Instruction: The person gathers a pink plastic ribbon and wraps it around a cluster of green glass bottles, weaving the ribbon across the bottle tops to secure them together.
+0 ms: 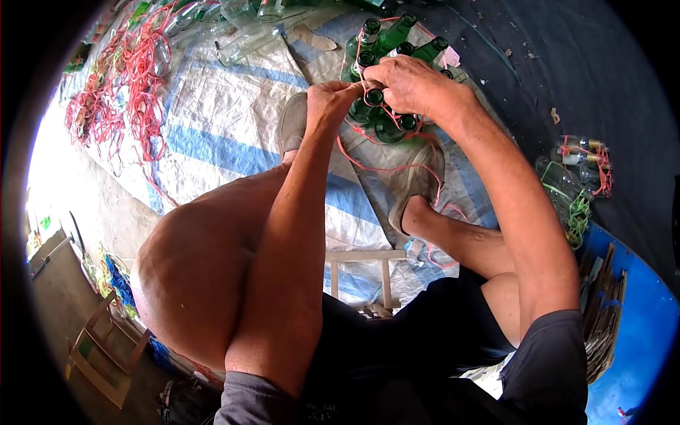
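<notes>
One left hand (329,101) is pinching pink plastic string (386,169) at green glass bottles (397,34); the right hand (419,85) is curling above, its grip unclear.

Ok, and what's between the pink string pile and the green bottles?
The head view shows striped sheet, with a clear bottle and a brown scrap on it, plus the left shoe and, nearest the green bottles, the left hand.

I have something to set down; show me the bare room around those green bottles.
Striped sheet lies bare between the red twine heap and the left shoe. The dark ground between the green bottles and the bundled bottles at right is mostly open, with small scraps. Crowded: the green bottles, where left hand, right hand and red strand meet.
</notes>
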`<state>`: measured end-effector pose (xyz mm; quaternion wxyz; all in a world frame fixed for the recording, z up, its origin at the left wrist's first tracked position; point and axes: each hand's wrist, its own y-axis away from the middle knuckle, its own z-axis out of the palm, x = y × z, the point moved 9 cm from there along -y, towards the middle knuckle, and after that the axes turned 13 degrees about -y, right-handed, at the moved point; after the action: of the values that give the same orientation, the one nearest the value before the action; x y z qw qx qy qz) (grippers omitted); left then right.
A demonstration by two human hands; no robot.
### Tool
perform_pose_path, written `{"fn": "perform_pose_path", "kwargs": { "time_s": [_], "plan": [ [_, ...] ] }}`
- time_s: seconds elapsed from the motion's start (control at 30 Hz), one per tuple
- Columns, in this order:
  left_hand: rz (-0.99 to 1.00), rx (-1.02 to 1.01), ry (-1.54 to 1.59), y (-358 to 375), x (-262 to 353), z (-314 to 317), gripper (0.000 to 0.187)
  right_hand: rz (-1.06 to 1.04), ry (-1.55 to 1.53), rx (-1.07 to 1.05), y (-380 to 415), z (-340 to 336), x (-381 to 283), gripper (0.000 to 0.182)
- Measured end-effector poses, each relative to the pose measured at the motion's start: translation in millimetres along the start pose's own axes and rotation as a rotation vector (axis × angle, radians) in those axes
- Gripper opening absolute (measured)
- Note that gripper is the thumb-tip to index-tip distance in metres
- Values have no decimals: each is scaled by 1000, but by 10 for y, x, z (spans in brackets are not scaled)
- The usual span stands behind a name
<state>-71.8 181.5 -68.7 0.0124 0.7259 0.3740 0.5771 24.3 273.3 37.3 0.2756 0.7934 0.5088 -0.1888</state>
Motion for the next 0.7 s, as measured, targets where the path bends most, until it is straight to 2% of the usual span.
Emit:
{"fn": "perform_pose_path", "kwargs": {
  "time_s": [0.07,0.37,0.47,0.5,0.6,0.7],
  "plan": [
    [-6,-12,3,68,66,-16,38,-95,72,79,58,-72,-78,21],
    [50,-98,92,60,130,73,32,-109,193,188,224,-316,-136,4],
    [-5,-124,112,89,171,62,31,-2,177,86,218,-330,-84,13],
    [-10,-133,112,91,172,65,31,-16,204,116,217,-362,-73,17],
    [-22,-156,120,93,197,77,30,287,98,-75,247,-415,137,21],
    [-11,-170,135,80,188,112,29,289,10,-114,319,-487,144,26]
  ]
}}
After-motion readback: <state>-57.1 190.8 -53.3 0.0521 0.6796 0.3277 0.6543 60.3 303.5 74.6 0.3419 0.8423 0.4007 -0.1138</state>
